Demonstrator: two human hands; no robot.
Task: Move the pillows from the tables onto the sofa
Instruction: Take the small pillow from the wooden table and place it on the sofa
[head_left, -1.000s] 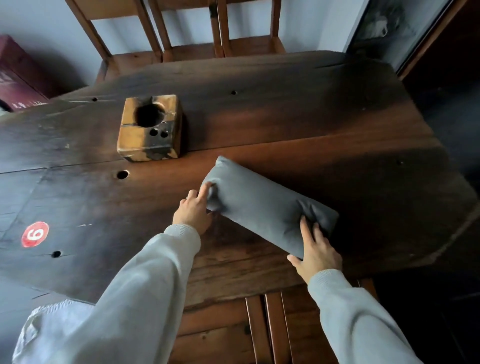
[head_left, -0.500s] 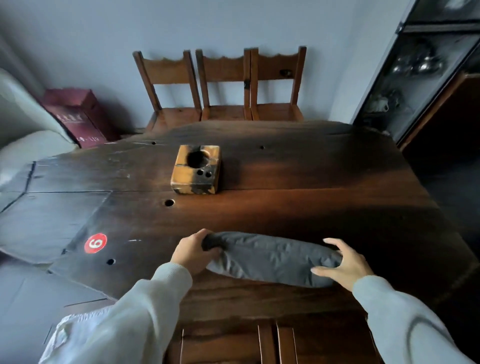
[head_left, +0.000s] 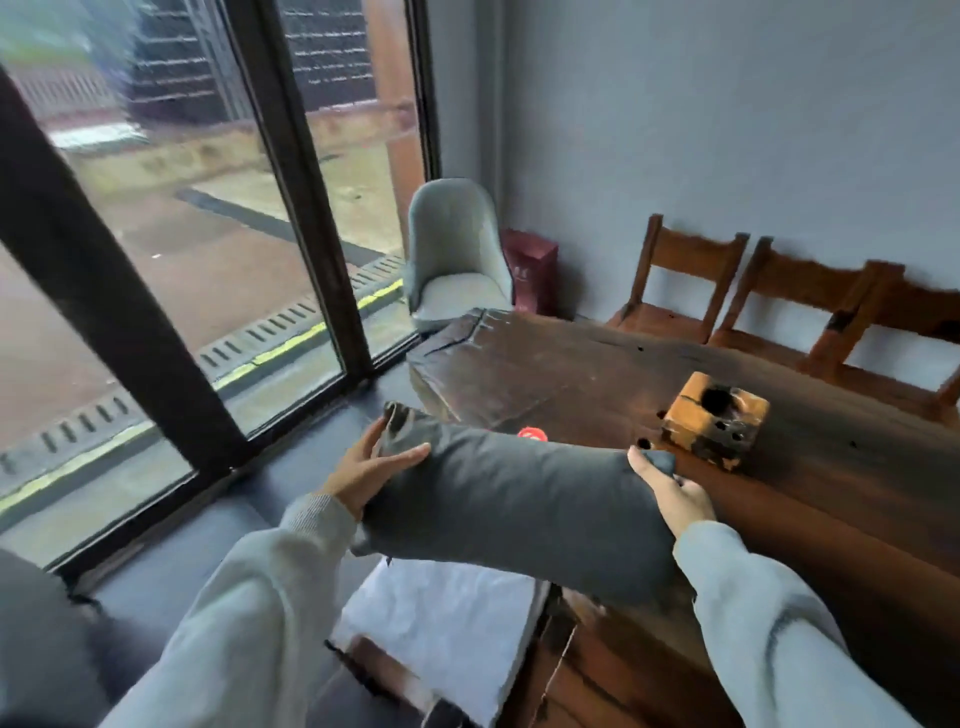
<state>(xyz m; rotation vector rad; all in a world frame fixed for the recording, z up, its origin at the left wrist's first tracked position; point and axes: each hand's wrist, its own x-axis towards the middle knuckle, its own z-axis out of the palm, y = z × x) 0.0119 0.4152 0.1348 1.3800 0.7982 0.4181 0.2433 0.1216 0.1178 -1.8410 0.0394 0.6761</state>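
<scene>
Over on the left it's all big glass panes in thick dark frames, with wet paving and a slotted drain strip with a yellow line outside; the picture's a bit motion-blurred there. Floor inside is dark grey and smooth. Far corner has one pale grey upholstered chair (head_left: 457, 254) with a rounded shell back, and one dark red box (head_left: 531, 270) tucked just beside it against the plain grey wall.

Left hand (head_left: 363, 467) cups the left end of the pillow (head_left: 519, 504), thumb on top and fingers (head_left: 369, 441) spread up against the bunched end. It's one long, soft, bolster-shaped thing in dark grey matte fabric, held up in the air between both hands, near the near edge of the desk (head_left: 597, 374) and clear of it. Below it something white and crinkled (head_left: 447, 613) shows, can't tell what it is.

That desk is a chunky dark wood slab, glossy, with cracks, knot holes and an uneven left end. One small round red sticker (head_left: 531, 434) peeks out just behind the pillow. One square amber wooden block (head_left: 716, 418) sits on it, with a large round hole and a few small ones.

Right hand (head_left: 670, 491) pinches the pillow's right corner, fingers closed on the fabric. Both sleeves are light grey knit. Three wooden slat-back chairs (head_left: 685, 280) line the far wall on the right.
</scene>
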